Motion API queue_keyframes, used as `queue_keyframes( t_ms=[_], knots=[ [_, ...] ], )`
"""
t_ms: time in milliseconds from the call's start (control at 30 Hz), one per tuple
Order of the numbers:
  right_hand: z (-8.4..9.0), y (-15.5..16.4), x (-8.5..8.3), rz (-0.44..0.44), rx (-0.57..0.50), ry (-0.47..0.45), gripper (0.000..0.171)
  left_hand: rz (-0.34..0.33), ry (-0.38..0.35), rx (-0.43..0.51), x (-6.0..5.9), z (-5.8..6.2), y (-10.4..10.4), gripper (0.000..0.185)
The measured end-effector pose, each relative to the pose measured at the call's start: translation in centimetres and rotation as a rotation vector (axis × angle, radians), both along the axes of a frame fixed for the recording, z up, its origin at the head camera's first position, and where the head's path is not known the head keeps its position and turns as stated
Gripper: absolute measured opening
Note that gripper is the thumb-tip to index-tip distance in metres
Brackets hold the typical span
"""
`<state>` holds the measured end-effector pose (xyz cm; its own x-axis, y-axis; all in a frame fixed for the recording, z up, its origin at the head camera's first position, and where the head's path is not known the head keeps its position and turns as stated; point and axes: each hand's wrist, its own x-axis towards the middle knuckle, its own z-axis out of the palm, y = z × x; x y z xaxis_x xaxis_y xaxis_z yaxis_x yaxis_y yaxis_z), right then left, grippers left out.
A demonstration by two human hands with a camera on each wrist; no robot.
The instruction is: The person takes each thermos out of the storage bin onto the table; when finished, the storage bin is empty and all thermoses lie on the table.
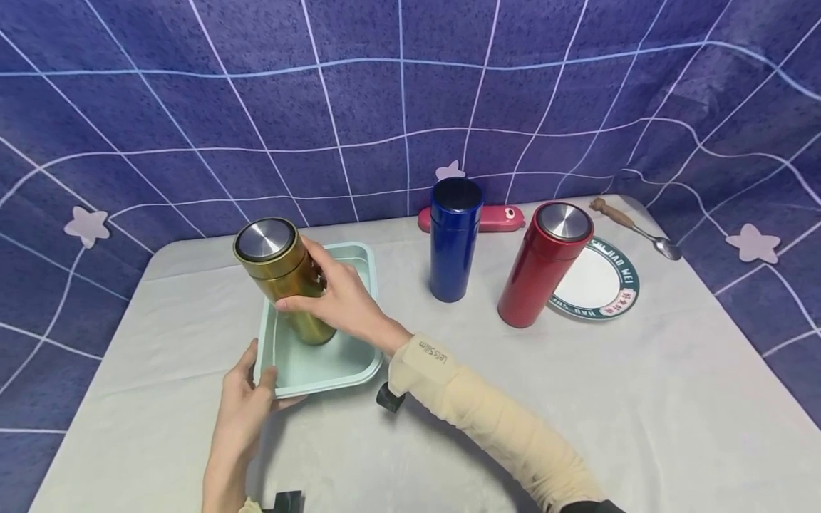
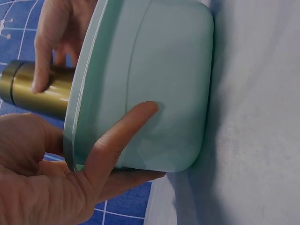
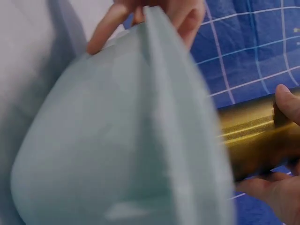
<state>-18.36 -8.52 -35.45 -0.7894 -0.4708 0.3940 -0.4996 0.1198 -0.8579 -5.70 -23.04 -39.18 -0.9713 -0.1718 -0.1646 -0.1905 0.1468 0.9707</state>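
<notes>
gold flask: upright in mint tray, gripped by right hand. left hand pinches tray's near rim. blue flask, red flask: standing apart on table.

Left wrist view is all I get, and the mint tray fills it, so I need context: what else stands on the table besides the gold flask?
Observer: A blue flask and a red flask stand upright, right of the mint tray.
Operator: Is the gold flask inside the tray?
Observer: Yes, the head view shows the gold flask with its base in the tray, gripped by the right hand.
Operator: Does it have its lid on?
Observer: Yes, a silver-topped cap is on it.
Operator: Where on the tray is my left hand?
Observer: The left hand holds the tray's near left corner, thumb over the rim.
</notes>
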Motion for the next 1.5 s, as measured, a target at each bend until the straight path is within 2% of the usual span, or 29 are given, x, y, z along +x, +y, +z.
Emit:
queue_keyframes(
  t_ms=[233, 400, 500, 633, 700, 733, 800, 900, 1033, 1133, 1367, 1500],
  knots=[
    [2.2, 1.6, 0.5, 0.030, -0.118, -0.021, 0.086, 0.002, 0.019, -0.040, 0.1, 0.1, 0.1, 0.058],
    [3.9, 3.2, 1.1, 0.012, -0.152, -0.044, 0.085, 0.007, 0.032, -0.045, 0.0, -0.1, 0.1, 0.058],
    [4.8, 4.2, 1.4, 0.009, -0.161, -0.057, 0.080, 0.013, 0.045, -0.038, -0.3, -1.3, -0.5, 0.059],
    [5.7, 5.4, 1.7, 0.011, -0.189, -0.064, 0.076, 0.011, 0.092, -0.064, -1.0, -4.4, -2.0, 0.058],
    [6.1, 5.9, 1.8, 0.008, -0.210, -0.059, 0.075, 0.006, 0.110, -0.074, -1.1, -5.3, -2.5, 0.059],
    [6.3, 6.1, 1.8, 0.009, -0.225, -0.054, 0.075, 0.006, 0.107, -0.069, -1.2, -5.3, -2.5, 0.059],
    [6.6, 6.5, 1.9, 0.009, -0.256, -0.058, 0.073, 0.017, 0.102, -0.065, -1.1, -4.9, -2.3, 0.059],
    [6.9, 7.1, 2.0, 0.004, -0.288, -0.067, 0.071, 0.030, 0.069, -0.047, -0.8, -3.3, -1.5, 0.059],
    [7.3, 8.2, 2.3, -0.036, -0.297, -0.065, 0.066, 0.013, 0.025, -0.001, -0.3, -1.2, -0.5, 0.059],
    [7.5, 9.0, 2.6, -0.068, -0.309, -0.065, 0.064, -0.004, -0.002, 0.021, -0.1, -0.3, -0.2, 0.058],
    [7.3, 11.2, 3.1, -0.094, -0.354, -0.042, 0.066, 0.000, -0.032, 0.016, -0.1, -0.1, -0.1, 0.057],
    [6.7, 12.3, 3.3, -0.116, -0.339, -0.017, 0.068, 0.012, -0.024, -0.019, -0.2, -0.3, 0.0, 0.057]
  ],
)
